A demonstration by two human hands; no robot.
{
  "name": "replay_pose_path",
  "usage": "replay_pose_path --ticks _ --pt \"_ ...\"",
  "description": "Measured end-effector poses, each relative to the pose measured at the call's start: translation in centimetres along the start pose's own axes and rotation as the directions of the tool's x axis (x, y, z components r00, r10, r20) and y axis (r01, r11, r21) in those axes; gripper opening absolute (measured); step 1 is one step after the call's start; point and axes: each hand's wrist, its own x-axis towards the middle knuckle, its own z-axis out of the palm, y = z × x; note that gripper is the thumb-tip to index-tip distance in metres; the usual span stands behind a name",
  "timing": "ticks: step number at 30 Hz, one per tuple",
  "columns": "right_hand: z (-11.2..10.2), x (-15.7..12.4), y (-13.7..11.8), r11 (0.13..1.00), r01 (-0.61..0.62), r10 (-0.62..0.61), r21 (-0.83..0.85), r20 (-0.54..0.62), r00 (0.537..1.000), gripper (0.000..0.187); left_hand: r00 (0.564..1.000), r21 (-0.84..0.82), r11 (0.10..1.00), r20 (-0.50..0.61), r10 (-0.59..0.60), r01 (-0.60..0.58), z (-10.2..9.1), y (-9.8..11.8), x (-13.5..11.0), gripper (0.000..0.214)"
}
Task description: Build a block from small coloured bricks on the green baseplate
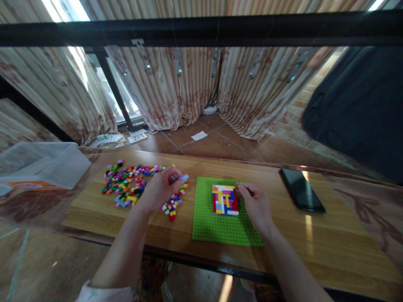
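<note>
My left hand (164, 184) is closed in a pinch over the right part of a loose brick pile (130, 180), with a light blue toy brick (184, 178) at its fingertips. A green baseplate (204, 228) lies to the right of it. On the plate sits a low, roughly square block of multicoloured bricks (225, 200), with white, red, yellow, blue and purple pieces on top. My right hand (254, 205) rests over the plate's right side. Its thumb and fingers are pinched at the block's upper right corner, and whatever lies between them is hidden.
A black phone (301, 189) lies on the wooden table (163, 235), right of the plate. At the far left stands a translucent plastic box (59, 161). Beyond the table, a black metal rail (201, 31) crosses in front of patterned curtains (176, 92); papers (108, 139) lie on the floor.
</note>
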Motion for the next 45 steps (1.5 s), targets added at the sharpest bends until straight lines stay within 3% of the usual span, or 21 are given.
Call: replay_pose_path --ticks 3,8,12,21,25,29,37,45 --pt "-0.1 -0.4 -0.9 0.992 0.126 -0.125 0.019 -0.020 0.992 0.033 0.997 -0.094 0.994 0.040 0.062 -0.058 3.0 1.7 0.0 0.011" --pt "-0.2 -1.7 -2.3 0.915 0.401 -0.390 -0.050 0.147 0.909 0.024 0.977 -0.063 0.987 0.146 0.155 -0.147 6.6 3.7 -0.3 0.014" --pt "0.1 -2.0 -2.4 0.845 0.520 -0.481 -0.124 0.246 0.841 0.021 0.963 -0.058 0.975 0.153 0.221 -0.214 7.7 4.3 -0.7 0.016" --pt "0.1 -1.6 -1.8 0.767 0.601 -0.530 -0.226 0.307 0.791 0.017 0.967 -0.022 0.976 0.133 0.219 -0.218 8.6 4.7 -0.6 0.022" --pt "-0.2 -1.4 -1.7 0.749 0.604 -0.523 -0.274 0.315 0.792 0.018 0.980 -0.030 0.980 0.039 0.195 -0.194 7.9 4.2 -0.5 0.024" --pt "-0.2 -1.4 -1.5 0.757 0.587 -0.511 -0.285 0.300 0.805 0.016 0.997 -0.056 0.995 -0.032 0.076 -0.077 7.9 3.5 -0.2 0.020" --pt "-0.2 -1.5 -1.3 0.850 0.457 -0.418 -0.263 0.194 0.888 0.018 0.999 -0.298 0.954 0.033 -0.035 0.043 10.7 2.0 0.4 0.014" --pt "-0.7 -0.9 -1.3 0.928 0.314 -0.299 -0.200 0.102 0.949 0.026 0.998 -0.308 0.949 0.033 -0.054 0.062 10.5 2.1 0.5 0.013"
